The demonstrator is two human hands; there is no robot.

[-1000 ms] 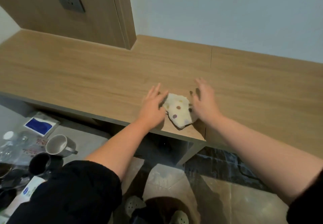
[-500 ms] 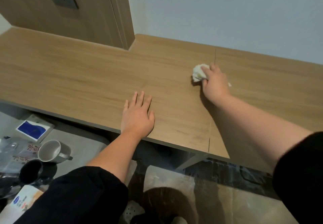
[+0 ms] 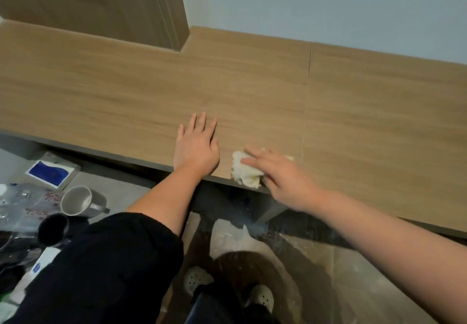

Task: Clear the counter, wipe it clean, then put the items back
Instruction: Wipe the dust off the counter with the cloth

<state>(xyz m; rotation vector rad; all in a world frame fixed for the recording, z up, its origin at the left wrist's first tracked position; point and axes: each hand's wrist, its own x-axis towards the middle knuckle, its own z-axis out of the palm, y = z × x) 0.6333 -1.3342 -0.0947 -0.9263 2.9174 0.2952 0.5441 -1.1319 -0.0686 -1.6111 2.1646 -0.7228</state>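
Wooden surface, one seam running front to back, right of centre. Left hand lies palm down on the surface near the front edge, fingers straight and close together, holding nothing. Right hand is motion-blurred, fingers straight and slightly spread, pressing on a crumpled white cloth. The cloth sits at the very front edge of the surface, just right of the left hand and left of the seam; its near part overhangs the edge.

Containers are all on a low grey ledge below the surface, at left. Grey mug is tipped on its side, mouth toward the camera, pale inside, nothing seen in it. Dark cup is just in front of the mug; interior black, contents cannot be told. Clear plastic bottles lie left of the mug, one white cap showing, fill level unreadable. Flat blue-and-white packet lies behind the mug. White pack with a blue mark lies beside the black sleeve
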